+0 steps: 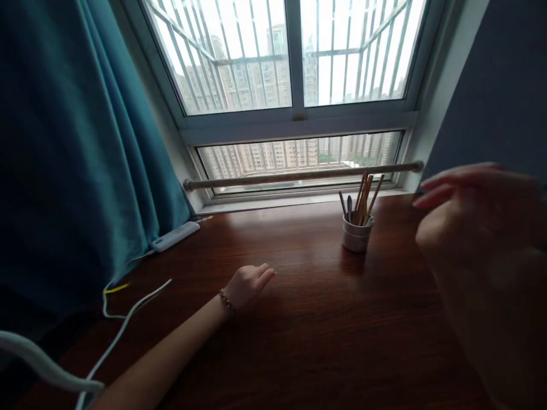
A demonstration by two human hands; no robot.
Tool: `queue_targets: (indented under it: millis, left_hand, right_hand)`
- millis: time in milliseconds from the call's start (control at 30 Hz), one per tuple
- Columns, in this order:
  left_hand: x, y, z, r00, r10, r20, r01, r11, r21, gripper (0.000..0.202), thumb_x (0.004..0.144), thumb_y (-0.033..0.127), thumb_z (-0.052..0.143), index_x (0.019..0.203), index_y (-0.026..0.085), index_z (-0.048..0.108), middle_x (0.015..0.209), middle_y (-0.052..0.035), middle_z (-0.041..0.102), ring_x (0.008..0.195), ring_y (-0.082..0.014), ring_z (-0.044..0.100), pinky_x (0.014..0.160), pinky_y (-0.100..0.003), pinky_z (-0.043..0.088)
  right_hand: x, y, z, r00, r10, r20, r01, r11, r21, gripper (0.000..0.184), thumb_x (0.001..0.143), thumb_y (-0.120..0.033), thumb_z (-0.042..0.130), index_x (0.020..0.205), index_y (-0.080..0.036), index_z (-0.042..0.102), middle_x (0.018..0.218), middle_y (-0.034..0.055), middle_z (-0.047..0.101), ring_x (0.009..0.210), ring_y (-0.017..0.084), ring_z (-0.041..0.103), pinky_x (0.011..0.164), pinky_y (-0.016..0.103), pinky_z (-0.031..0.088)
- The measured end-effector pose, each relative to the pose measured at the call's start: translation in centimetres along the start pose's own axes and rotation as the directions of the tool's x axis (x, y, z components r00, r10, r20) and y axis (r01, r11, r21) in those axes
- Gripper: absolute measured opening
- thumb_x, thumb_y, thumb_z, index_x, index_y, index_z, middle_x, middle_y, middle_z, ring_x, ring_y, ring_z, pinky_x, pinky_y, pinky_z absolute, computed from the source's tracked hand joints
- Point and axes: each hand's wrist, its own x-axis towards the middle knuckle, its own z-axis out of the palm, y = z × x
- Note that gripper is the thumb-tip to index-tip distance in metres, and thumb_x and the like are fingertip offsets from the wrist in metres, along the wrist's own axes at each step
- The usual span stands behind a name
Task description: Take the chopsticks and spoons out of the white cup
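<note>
My left hand [248,283] rests on the brown wooden tabletop [290,341], palm down, with a beaded bracelet [226,300] at its wrist. Its fingers lie loosely forward on the wood and hold nothing that I can see. Raised at the right edge, close to the camera, is my right hand [474,210], dark and a little blurred. Some of its fingers point left and stand apart, with nothing visible between them. To the left of that hand, not touched by it, a white cup [357,234] stands upright holding several thin wooden sticks [366,199] and a dark-handled utensil [349,208].
A white power strip [175,236] lies at the back left beside the blue curtain [123,142]. White cables [128,319] and a yellow strip [116,288] are at the left. Behind the table is a barred window [239,57] with a horizontal rail [299,176].
</note>
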Motion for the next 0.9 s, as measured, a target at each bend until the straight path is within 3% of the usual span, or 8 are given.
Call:
queue_targets:
  millis: [67,133,200,267,367,467,700,900]
  left_hand:
    - [1.8,0.1,0.9,0.998,-0.04,-0.049,0.039,0.999,-0.023,0.028,0.092,0.024,0.046,0.067,0.016,0.052,0.052,0.0025,0.05,0.044,-0.0101,0.043,0.046,-0.027,0.025]
    - [3.7,0.3,2.0,0.989,-0.135,-0.058,0.129,0.987,-0.092,0.037,0.091,0.032,0.048,0.058,0.016,0.048,0.047,0.0021,0.048,0.042,-0.01,0.04,0.047,-0.029,0.022]
    - [5.8,0.7,3.0,0.963,-0.271,0.007,0.266,0.94,-0.213,0.044,0.091,0.038,0.047,0.054,0.016,0.047,0.048,0.0004,0.05,0.043,-0.0104,0.042,0.049,-0.029,0.021]
    - [8.0,1.3,4.1,0.937,-0.346,0.041,0.344,0.898,-0.275,0.044,0.093,0.04,0.042,0.058,0.016,0.051,0.054,-0.0008,0.056,0.048,-0.0115,0.047,0.05,-0.028,0.025]
    - [11.7,2.9,5.9,0.897,-0.44,0.056,0.43,0.834,-0.346,0.029,0.093,0.042,0.043,0.09,0.018,0.059,0.075,-0.0012,0.065,0.067,-0.0136,0.058,0.06,-0.026,0.039]
    - [15.7,5.2,7.6,0.836,-0.546,0.061,0.524,0.76,-0.383,0.06,0.075,0.058,0.061,0.114,0.013,0.052,0.109,-0.0106,0.061,0.101,-0.0235,0.054,0.084,-0.033,0.043]
    - [22.7,10.1,9.5,0.576,-0.754,0.316,0.779,0.389,-0.492,0.085,0.058,0.062,0.072,0.122,0.012,0.046,0.136,-0.0158,0.04,0.129,-0.0333,0.028,0.106,-0.046,0.027]
    - [23.6,9.2,9.3,0.437,-0.876,0.203,0.822,0.297,-0.486,0.096,0.052,0.064,0.073,0.123,0.009,0.039,0.141,-0.0207,0.03,0.134,-0.0352,0.018,0.109,-0.051,0.015]
  right_hand:
    - [1.4,4.3,2.4,0.965,-0.092,-0.247,0.127,0.984,0.129,0.02,0.084,-0.011,0.042,0.082,-0.013,0.062,0.065,0.0008,0.052,0.057,0.008,0.051,0.066,0.026,0.042]
    - [2.1,9.6,4.2,0.922,0.204,-0.331,-0.131,0.965,0.229,0.02,0.075,-0.002,0.043,0.088,-0.009,0.057,0.077,0.0032,0.055,0.062,0.009,0.054,0.062,0.023,0.042]
    - [1.8,14.2,5.2,0.638,0.731,-0.243,-0.64,0.679,0.36,0.018,0.076,-0.003,0.047,0.091,-0.011,0.052,0.081,0.0032,0.058,0.06,0.008,0.054,0.057,0.021,0.039]
    - [0.9,17.0,5.4,0.379,0.925,0.0,-0.86,0.352,0.369,0.004,0.081,-0.011,0.052,0.085,-0.013,0.051,0.085,0.0021,0.055,0.063,0.008,0.055,0.057,0.02,0.041]
    - [-0.6,18.2,5.0,0.119,0.933,0.34,-0.983,0.063,0.173,0.004,0.084,-0.015,0.05,0.081,-0.013,0.051,0.086,0.0046,0.056,0.066,0.014,0.058,0.062,0.027,0.046]
    - [-1.4,18.1,4.5,-0.045,0.82,0.57,-0.988,0.047,-0.146,0.003,0.084,-0.01,0.05,0.082,-0.011,0.051,0.087,0.01,0.059,0.065,0.019,0.06,0.059,0.033,0.049]
    - [-2.0,18.3,4.3,-0.121,0.752,0.648,-0.866,0.239,-0.439,0.014,0.085,-0.013,0.061,0.095,-0.003,0.059,0.095,0.0157,0.06,0.072,0.019,0.062,0.059,0.027,0.05]
    - [-2.7,15.1,6.3,-0.034,0.778,0.627,-0.841,0.317,-0.439,0.014,0.084,-0.016,0.064,0.092,-0.005,0.06,0.071,0.0079,0.06,0.059,0.016,0.058,0.051,0.025,0.049]
